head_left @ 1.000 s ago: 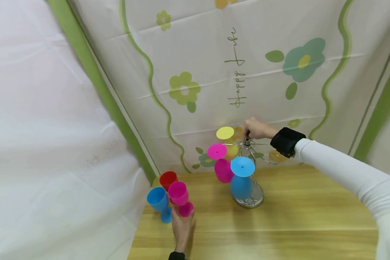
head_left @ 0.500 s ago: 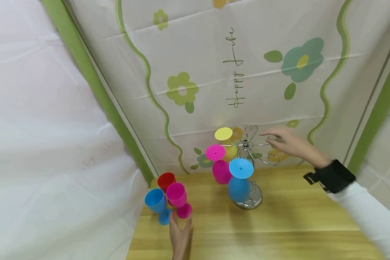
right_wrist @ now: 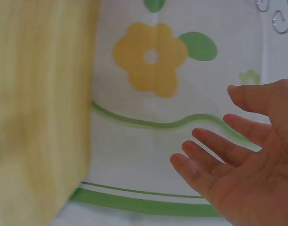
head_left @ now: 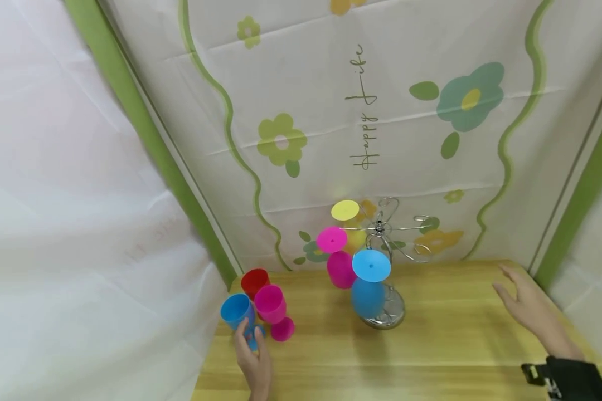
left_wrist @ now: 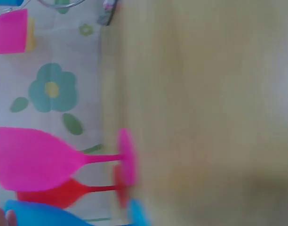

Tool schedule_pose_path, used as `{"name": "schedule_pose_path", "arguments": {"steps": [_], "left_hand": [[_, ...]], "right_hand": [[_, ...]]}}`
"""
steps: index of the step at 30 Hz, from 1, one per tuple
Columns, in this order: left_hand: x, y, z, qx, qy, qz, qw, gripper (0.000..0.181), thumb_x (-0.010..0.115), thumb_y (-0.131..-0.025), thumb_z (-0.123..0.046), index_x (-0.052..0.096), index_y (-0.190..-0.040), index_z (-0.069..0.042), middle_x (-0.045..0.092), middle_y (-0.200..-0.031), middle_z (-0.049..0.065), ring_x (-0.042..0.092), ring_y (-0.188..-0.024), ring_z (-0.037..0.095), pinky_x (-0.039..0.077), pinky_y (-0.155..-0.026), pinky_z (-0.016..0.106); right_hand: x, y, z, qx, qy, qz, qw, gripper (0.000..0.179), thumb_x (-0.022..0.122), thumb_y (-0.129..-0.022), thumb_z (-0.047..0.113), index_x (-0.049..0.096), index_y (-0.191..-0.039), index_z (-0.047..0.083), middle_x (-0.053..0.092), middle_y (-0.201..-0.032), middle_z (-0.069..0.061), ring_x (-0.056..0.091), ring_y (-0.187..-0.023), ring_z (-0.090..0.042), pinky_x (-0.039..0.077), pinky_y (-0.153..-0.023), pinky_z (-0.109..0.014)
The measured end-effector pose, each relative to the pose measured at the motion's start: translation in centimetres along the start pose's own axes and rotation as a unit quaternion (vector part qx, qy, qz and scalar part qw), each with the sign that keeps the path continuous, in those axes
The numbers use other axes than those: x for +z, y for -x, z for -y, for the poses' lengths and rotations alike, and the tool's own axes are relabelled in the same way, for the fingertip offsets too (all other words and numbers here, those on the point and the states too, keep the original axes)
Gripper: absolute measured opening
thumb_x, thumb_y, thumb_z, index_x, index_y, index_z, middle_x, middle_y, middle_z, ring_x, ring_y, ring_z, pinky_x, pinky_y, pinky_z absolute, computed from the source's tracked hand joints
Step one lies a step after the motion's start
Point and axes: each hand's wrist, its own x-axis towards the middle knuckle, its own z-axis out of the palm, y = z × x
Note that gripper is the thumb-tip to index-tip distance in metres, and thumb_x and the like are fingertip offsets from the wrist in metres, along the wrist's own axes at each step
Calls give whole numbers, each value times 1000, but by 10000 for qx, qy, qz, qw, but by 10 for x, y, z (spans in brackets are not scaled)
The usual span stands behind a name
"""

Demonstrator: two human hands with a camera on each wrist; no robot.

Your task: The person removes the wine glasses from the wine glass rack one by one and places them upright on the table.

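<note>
In the head view my left hand [head_left: 253, 356] is at the blue goblet [head_left: 237, 309], thumb and fingers spread apart beside its bowl and stem. Whether they touch it I cannot tell. Close by stand an upright pink goblet [head_left: 270, 303] and a red goblet [head_left: 255, 282] behind it. A chrome goblet stand [head_left: 379, 227] carries upside-down goblets: a blue one [head_left: 371, 266], a pink one [head_left: 332, 239] and a yellow one [head_left: 345, 210]. My right hand [head_left: 527, 312] is over the table's right side, fingers apart and holding nothing, as the right wrist view confirms.
The wooden table [head_left: 431, 345] ends at a white cloth backdrop [head_left: 321, 67] with flowers and lettering. Another white sheet [head_left: 80, 250] hangs along the left side, next to the goblets. Bare curled arms [head_left: 413, 253] of the stand stick out to the right.
My right hand has let go of the stand's top and moved right and down, away from it. My left hand has shifted from the pink goblet's foot over to the blue goblet.
</note>
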Motion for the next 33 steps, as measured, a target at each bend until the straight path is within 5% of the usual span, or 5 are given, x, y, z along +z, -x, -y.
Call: {"name": "schedule_pose_path", "arguments": {"steps": [7, 13, 17, 25, 33], "left_hand": [[21, -65, -42, 497, 975, 671, 9917, 52, 63, -96, 4, 47, -146, 0, 56, -141, 24, 53, -130, 24, 45, -106, 15], [53, -84, -104, 953, 1016, 1929, 9713, 54, 64, -99, -8, 46, -150, -4, 51, -152, 16, 48, -139, 32, 45, -116, 39], [71, -86, -150, 1604, 1093, 2887, 9375, 57, 63, -100, -14, 43, -153, -4, 41, -161, 14, 39, -149, 36, 39, -118, 60], [102, -70, -208, 3355, 211, 3939, 8555, 72, 57, -104, -40, 28, -161, -5, 26, -169, 13, 28, -157, 32, 29, -127, 48], [110, -54, -218, 3856, -742, 4076, 8244, 66, 58, -104, -41, 41, -155, -3, 37, -164, 15, 33, -154, 31, 31, -126, 47]], "right_hand": [[43, 50, -21, 312, 192, 21, 9993, 43, 58, -99, 4, 47, -133, -21, 50, -125, -52, 59, -92, -58, 51, -78, -71], [61, 86, -31, 310, 180, 14, 9994, 40, 66, -92, -2, 54, -125, -22, 55, -121, -50, 59, -99, -63, 47, -80, -77], [65, 93, -29, 408, 193, 165, 9988, 40, 66, -92, -2, 54, -126, -20, 54, -122, -49, 53, -107, -67, 45, -80, -78], [61, 82, -14, 572, 203, 478, 9970, 42, 64, -96, 3, 52, -131, -17, 51, -128, -48, 50, -112, -69, 45, -85, -79], [55, 79, -7, 657, 34, 633, 9958, 41, 62, -99, 7, 53, -132, -15, 51, -131, -47, 48, -116, -67, 43, -86, -80]]}}
